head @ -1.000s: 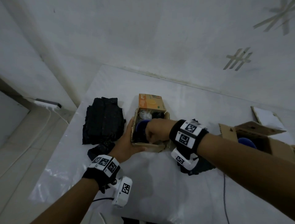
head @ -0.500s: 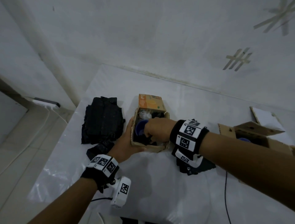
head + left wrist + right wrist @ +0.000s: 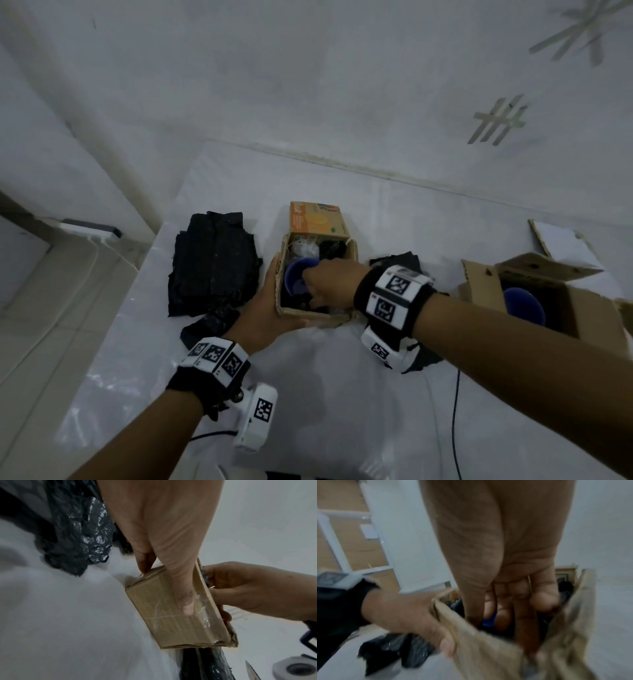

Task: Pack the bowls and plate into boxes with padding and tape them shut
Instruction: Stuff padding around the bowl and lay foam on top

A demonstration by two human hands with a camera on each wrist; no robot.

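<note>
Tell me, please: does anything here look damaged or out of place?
Yes. The small cardboard box, steadied by the left hand, has a torn, crumpled near corner on its right side. The blue bowl inside seems tilted.

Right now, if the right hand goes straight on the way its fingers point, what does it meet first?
The blue bowl inside the small box. The right hand points down into it; its fingers look close to the rim, though contact is unclear.
</note>
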